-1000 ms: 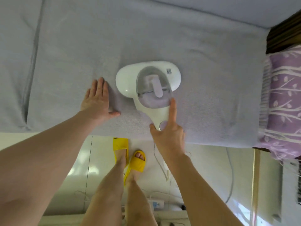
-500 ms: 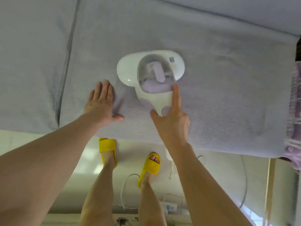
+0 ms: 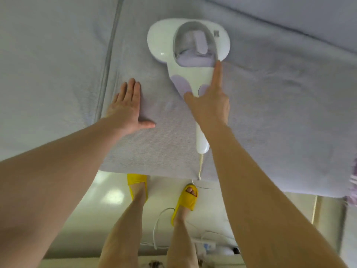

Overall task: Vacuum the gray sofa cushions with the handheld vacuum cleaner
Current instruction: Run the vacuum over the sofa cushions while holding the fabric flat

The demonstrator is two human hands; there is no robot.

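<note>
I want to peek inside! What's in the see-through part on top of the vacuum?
Inside the handheld vacuum cleaner's clear dome sit a pale purple upright piece and a purple cup. Any dust is too blurry to tell. The right hand's pointing finger covers the dome's lower right edge.

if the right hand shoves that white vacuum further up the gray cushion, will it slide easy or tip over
The white handheld vacuum cleaner probably won't tip: its head sits wide and flat on the gray sofa cushion. It likely drags a bit, since the fabric wrinkles around it, hence the left hand pressing it flat. The right hand grips one-handed, suggesting it's fairly light.
</note>
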